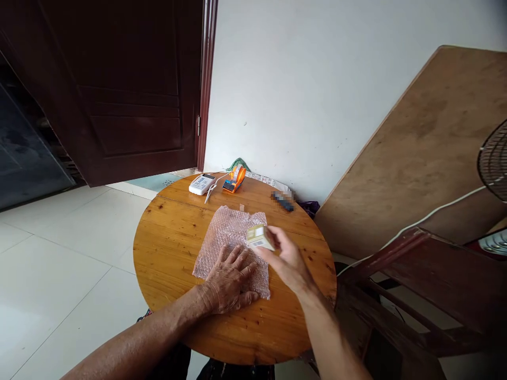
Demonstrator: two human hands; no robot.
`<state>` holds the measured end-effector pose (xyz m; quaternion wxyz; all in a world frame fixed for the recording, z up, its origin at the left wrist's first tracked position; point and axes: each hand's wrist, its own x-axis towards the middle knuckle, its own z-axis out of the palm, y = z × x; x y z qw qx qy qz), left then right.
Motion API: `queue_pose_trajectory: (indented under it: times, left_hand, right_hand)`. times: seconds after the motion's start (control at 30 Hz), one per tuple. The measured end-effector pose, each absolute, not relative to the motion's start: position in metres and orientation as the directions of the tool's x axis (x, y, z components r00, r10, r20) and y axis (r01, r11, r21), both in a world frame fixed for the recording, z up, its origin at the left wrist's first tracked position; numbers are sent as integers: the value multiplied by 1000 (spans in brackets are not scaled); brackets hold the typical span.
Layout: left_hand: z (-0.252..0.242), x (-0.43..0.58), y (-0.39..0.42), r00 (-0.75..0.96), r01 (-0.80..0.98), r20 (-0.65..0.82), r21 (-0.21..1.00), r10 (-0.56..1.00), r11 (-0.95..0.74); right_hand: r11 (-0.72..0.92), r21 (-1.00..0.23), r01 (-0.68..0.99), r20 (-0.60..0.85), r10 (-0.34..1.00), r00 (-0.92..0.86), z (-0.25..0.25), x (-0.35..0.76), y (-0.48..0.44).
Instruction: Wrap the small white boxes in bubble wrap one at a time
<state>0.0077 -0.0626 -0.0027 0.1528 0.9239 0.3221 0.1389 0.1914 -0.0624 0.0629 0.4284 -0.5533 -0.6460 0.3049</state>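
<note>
A sheet of bubble wrap (229, 232) lies in the middle of a round wooden table (170, 253). My left hand (229, 282) rests flat on the near part of the sheet, fingers spread. My right hand (287, 261) hovers just above the sheet's right edge. It pinches a small yellow and white box (259, 237) with a barcode label, held slightly tilted.
At the table's far edge sit a white device (202, 183) with a cable, an orange tape dispenser (234, 180) and a small dark object (282, 201). A wooden board (420, 153) leans on the wall at right, above a dark wooden frame (428, 274). A fan (494, 161) shows at far right.
</note>
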Motion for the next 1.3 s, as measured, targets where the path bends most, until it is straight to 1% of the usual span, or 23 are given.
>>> queue_pose_trajectory:
  times: [0.03,0.1,0.2,0.3,0.37,0.4,0.47,0.5,0.53,0.6,0.73,0.8,0.87,0.97,1.17,1.3]
  left_hand:
    - [-2,8,-62,755,553,154,373,637,-745]
    - [-2,9,-61,763,540,156,381,628,-751]
    - [4,7,-62,769,503,191,408,610,-762]
    - [17,0,-63,772,470,219,435,596,-768]
    - [28,-7,-60,761,488,203,446,616,-750]
    - [32,-12,-57,740,527,181,443,648,-725]
    - [33,-21,-48,682,620,146,404,717,-672]
    - [31,-25,-42,623,667,176,389,762,-636]
    - [27,-29,-36,593,689,197,378,781,-618]
    - [14,-35,-26,576,712,177,371,798,-597]
    - [-7,-42,-20,573,702,177,396,800,-591]
    - [-11,-42,-21,565,698,199,403,801,-592]
    - [-12,-43,-22,565,689,214,410,797,-598]
    - [-12,-43,-21,567,676,228,420,791,-606]
    - [-10,-45,-21,571,675,206,434,795,-597]
    - [-9,-45,-20,578,668,206,437,790,-602]
  right_hand:
    - [215,-861,461,209,976,-65,59,181,-54]
    - [203,-846,492,189,979,-78,45,170,-37]
    - [151,-808,570,170,985,-19,19,171,-17]
    - [144,-791,594,194,981,21,3,177,-12]
    - [154,-787,598,200,980,12,-3,179,-13]
    - [161,-786,597,200,980,-1,-5,179,-14]
    - [186,-788,587,206,978,-33,-7,179,-15]
    - [197,-787,584,216,976,-38,-8,178,-15]
    - [202,-783,588,227,973,-32,-8,178,-15]
    - [203,-774,600,242,970,-15,-8,177,-17]
    - [254,-766,591,282,958,-46,-6,175,-22]
    - [271,-729,628,291,954,-74,-5,174,-25]
    - [265,-696,667,268,958,-101,-5,174,-26]
    - [248,-709,660,227,967,-120,-6,177,-27]
    - [279,-729,626,231,960,-159,-4,179,-26]
    - [274,-704,655,230,961,-154,-2,177,-26]
